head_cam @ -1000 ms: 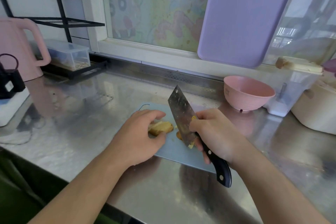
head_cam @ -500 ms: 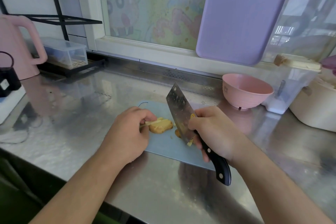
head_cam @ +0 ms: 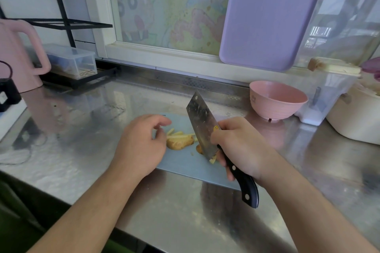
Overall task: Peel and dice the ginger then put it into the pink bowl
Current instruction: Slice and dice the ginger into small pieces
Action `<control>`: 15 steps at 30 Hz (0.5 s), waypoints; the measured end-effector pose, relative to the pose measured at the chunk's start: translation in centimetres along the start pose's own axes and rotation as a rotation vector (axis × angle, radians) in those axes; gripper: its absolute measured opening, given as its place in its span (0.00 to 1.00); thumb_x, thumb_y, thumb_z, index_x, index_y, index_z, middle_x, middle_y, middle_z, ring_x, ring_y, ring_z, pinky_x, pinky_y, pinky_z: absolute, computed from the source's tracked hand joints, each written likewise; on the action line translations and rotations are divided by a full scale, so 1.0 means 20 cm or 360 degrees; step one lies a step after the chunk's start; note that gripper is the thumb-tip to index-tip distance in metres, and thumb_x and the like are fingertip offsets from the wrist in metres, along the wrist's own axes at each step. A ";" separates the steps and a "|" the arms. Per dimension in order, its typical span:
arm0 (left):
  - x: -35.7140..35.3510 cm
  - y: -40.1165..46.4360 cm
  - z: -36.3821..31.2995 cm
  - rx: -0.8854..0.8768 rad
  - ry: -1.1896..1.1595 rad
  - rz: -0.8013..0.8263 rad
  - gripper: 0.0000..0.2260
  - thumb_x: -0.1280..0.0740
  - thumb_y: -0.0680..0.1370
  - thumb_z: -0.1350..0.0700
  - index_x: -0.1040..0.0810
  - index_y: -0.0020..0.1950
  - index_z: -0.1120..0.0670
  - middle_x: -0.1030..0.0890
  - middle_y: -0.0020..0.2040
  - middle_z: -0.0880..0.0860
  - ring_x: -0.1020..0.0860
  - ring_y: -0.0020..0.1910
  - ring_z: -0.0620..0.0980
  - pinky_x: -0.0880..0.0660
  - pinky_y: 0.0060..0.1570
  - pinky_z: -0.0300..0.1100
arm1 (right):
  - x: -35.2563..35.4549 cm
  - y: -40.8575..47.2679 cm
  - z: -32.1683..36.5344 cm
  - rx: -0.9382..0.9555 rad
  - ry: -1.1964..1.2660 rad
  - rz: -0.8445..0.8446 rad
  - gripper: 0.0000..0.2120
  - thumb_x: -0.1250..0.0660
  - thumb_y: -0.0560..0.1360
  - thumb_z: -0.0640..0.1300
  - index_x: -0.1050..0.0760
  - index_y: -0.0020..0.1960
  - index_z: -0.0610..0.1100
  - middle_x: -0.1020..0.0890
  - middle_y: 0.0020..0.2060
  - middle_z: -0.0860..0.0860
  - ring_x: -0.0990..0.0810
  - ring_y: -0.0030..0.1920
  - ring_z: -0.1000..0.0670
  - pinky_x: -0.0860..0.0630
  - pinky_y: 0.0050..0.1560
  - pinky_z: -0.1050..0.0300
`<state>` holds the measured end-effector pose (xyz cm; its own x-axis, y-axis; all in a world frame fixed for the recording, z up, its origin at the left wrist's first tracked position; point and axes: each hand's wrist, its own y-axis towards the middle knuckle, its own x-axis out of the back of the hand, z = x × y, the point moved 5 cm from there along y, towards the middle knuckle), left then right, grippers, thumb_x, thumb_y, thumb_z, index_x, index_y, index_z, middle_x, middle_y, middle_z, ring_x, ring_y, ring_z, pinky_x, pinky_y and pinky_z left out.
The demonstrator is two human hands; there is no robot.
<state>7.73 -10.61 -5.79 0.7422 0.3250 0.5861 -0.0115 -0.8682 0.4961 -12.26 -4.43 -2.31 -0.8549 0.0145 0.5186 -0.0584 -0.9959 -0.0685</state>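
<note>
Ginger (head_cam: 180, 142) lies on the blue cutting board (head_cam: 191, 165) on the tabletop (head_cam: 86, 129), a few cut strips (head_cam: 174, 132) just behind it. Its long axis runs roughly left-right, tapered end toward the cleaver (head_cam: 202, 127). Left hand (head_cam: 141, 144) sits immediately left of the ginger, fingers loose, holding nothing, fingertips hovering near it but apart. Right hand (head_cam: 236, 146) grips the cleaver's black handle, blade tilted up, lower edge just right of the ginger, over small scraps. Left hand is the nearer one to pin the piece. Pink bowl (head_cam: 277, 99) stands well apart, behind and right of the right hand; no ginger shows inside it. Dicing looks unfinished.
</note>
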 end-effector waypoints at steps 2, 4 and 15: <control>0.01 0.01 0.05 0.0151 0.0106 -0.0022 0.16 0.37 0.80 0.63 0.18 0.62 0.48 0.21 0.57 0.43 0.26 0.61 0.46 0.33 0.59 0.38 | 0.00 0.00 0.00 -0.0002 -0.0004 -0.0006 0.08 0.41 0.74 0.36 0.27 0.44 0.31 0.26 0.26 0.41 0.28 0.19 0.43 0.32 0.24 0.59; -0.01 0.02 0.08 0.0253 0.0139 0.0064 0.17 0.39 0.81 0.62 0.18 0.66 0.49 0.19 0.61 0.46 0.25 0.62 0.47 0.32 0.59 0.39 | 0.00 0.01 -0.01 -0.0007 -0.0003 -0.0006 0.07 0.41 0.74 0.36 0.28 0.43 0.32 0.26 0.26 0.41 0.28 0.20 0.43 0.32 0.24 0.59; -0.13 0.00 0.04 -0.0109 0.0085 0.0567 0.16 0.34 0.82 0.47 0.24 0.69 0.37 0.24 0.62 0.32 0.31 0.67 0.42 0.33 0.71 0.47 | 0.03 0.02 -0.02 0.0012 -0.0055 -0.0128 0.06 0.41 0.70 0.36 0.31 0.34 0.37 0.26 0.24 0.41 0.27 0.19 0.42 0.31 0.24 0.58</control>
<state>6.40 -11.67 -7.88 0.6473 0.0273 0.7617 -0.3093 -0.9040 0.2952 -13.05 -4.87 -2.34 -0.8291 0.0915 0.5515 -0.1220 -0.9923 -0.0189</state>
